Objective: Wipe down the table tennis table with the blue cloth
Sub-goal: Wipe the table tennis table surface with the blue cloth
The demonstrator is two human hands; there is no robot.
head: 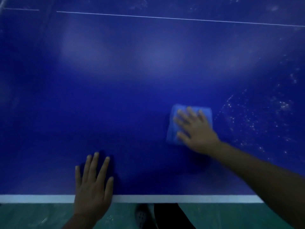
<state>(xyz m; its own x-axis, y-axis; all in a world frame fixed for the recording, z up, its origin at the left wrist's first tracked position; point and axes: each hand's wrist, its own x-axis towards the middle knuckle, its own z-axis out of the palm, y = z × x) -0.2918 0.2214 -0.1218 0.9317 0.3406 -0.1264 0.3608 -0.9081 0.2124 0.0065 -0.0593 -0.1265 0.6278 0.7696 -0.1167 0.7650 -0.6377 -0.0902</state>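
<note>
Right hand (196, 128) lies flat on the folded blue cloth (175, 126), fingers spread and straight, and presses it on the blue desk (132, 71), in the near right part of the surface. Left hand (93, 182) rests flat on the desk near its white edge band (181, 198), fingers straight and a little apart, holding nothing; it is well apart from the cloth. Just to the right of the cloth, white specks (257, 116) cover the surface. A thin white line (165, 17) runs across the far part. Between the two hands the surface looks even and dark. Below the edge are green floor (33, 215) and a grey shoe (142, 215).
</note>
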